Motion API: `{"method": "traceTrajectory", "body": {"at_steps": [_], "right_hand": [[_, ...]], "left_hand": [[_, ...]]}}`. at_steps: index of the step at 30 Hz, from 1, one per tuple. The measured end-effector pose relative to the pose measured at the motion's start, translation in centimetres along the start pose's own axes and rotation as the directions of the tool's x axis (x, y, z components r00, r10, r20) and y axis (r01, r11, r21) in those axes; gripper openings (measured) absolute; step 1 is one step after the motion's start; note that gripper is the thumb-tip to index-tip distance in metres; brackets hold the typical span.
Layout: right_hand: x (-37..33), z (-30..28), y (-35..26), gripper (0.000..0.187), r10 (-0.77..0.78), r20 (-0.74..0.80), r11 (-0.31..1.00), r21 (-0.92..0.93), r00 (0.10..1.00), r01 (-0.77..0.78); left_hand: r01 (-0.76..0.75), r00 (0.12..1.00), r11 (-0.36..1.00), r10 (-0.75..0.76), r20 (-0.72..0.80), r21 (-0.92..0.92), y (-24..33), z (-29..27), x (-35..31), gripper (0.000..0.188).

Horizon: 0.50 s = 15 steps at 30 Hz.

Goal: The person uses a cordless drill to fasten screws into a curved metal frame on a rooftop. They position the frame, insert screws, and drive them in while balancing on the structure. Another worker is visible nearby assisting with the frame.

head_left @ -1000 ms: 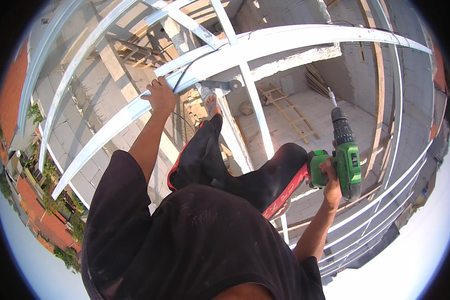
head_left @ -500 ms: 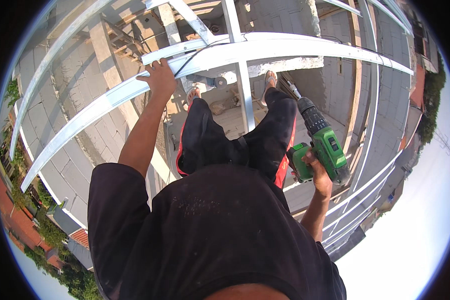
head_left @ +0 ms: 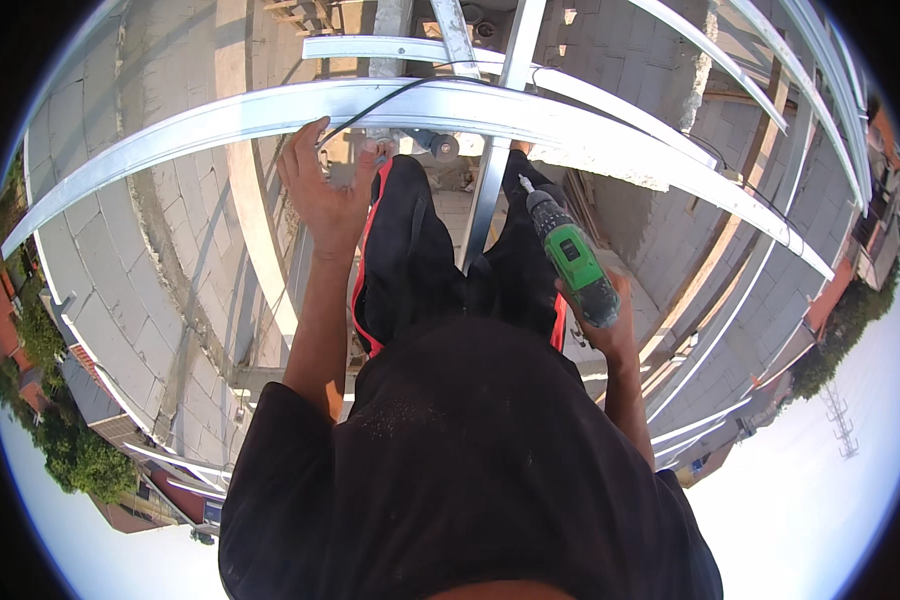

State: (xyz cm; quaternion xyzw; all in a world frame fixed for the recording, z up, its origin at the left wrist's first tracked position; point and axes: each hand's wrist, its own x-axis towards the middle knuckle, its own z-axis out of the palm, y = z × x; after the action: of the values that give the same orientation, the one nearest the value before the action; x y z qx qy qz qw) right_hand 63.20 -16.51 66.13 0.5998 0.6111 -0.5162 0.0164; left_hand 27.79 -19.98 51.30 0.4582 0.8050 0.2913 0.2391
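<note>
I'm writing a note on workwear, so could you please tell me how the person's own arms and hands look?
The left hand and right hand are both ungloved, and the forearms are uncovered. Above them, the loose, dark, short sleeves look plain, with no visible markings.

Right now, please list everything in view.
Drill: 1, green-black, right hand
Long beam: 1, silvery, spanning view
Rear beam: 1, silvery, upper middle
Cross beam: 1, silvery, crossing both
Cable: count unclear, black, upper middle
Grinder: 1, grey, below long beam
Outer beams: several, silvery, both sides
Planks: several, brown, both sides
Walls: several, grey, both sides
Trees: several, green, far edges
Roofs: several, red, outer edges
Tower: 1, grey, far right
Shirt: 1, black, bottom centre
Trousers: 1, black-red, centre
Left hand: 1, bare, by long beam
Right hand: 1, bare, on drill
</note>
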Motion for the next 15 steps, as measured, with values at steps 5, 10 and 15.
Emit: {"method": "traceTrajectory", "body": {"at_steps": [5, 10, 15], "right_hand": [[2.3, 0.2, 0.8, 0.033, 0.091, 0.07, 0.995, 0.044, 0.993, -0.094], [4.4, 1.9, 2.4, 0.033, 0.108, 0.046, 0.994, -0.03, 0.993, -0.107], [6.0, 3.0, 4.1, 0.028, 0.106, 0.043, 0.972, -0.214, 0.993, -0.095]], "left_hand": [[0.398, 0.822, 0.889, -0.237, 0.518, -0.226, 1.2, 14.8, -11.0, 0.112], [0.518, 0.773, 0.801, -0.288, 0.565, -0.301, -2.2, 28.7, -11.4, 0.124], [0.66, 0.681, 0.714, -0.437, 0.588, -0.233, -2.2, 30.2, -10.4, 0.092]]}}
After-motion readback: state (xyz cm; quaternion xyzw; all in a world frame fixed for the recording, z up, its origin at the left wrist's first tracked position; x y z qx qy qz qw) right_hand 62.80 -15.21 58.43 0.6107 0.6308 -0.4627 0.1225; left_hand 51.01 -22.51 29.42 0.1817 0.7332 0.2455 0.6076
